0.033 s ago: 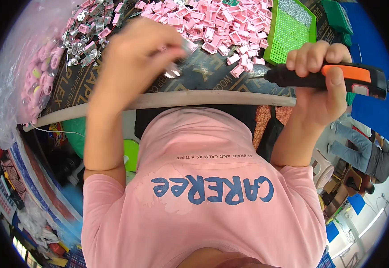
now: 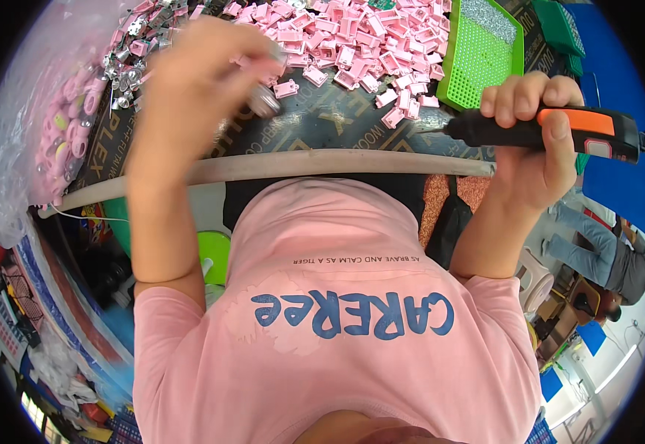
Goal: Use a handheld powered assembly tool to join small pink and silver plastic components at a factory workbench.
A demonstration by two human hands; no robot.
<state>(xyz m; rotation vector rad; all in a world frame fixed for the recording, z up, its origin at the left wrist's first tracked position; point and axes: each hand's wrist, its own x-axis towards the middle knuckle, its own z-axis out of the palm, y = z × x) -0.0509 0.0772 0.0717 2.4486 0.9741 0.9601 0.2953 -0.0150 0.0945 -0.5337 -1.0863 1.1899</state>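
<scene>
My left hand (image 2: 189,96) is blurred by motion over the left part of the dark printed board. Its fingers are closed on a small pink plastic part (image 2: 269,68) with a shiny, clear or silvery piece (image 2: 263,101) hanging below. Beyond it lies a heap of pink box-shaped parts (image 2: 367,44). My right hand (image 2: 533,159) grips a black and orange electric screwdriver (image 2: 574,118). The tool lies nearly level, with its thin bit (image 2: 432,131) pointing left over the board, just below the heap's right end.
A bright green perforated tray (image 2: 478,74) holds small silvery pieces. At far left, mixed silvery and pink parts (image 2: 126,74) lie beside a clear plastic bag (image 2: 23,96) of pink items. A pale rounded strip (image 2: 263,164) edges the board. Another person (image 2: 626,266) is at right.
My left hand has moved left and slightly away from me, carrying the pink part. The screwdriver and my right hand have barely shifted.
</scene>
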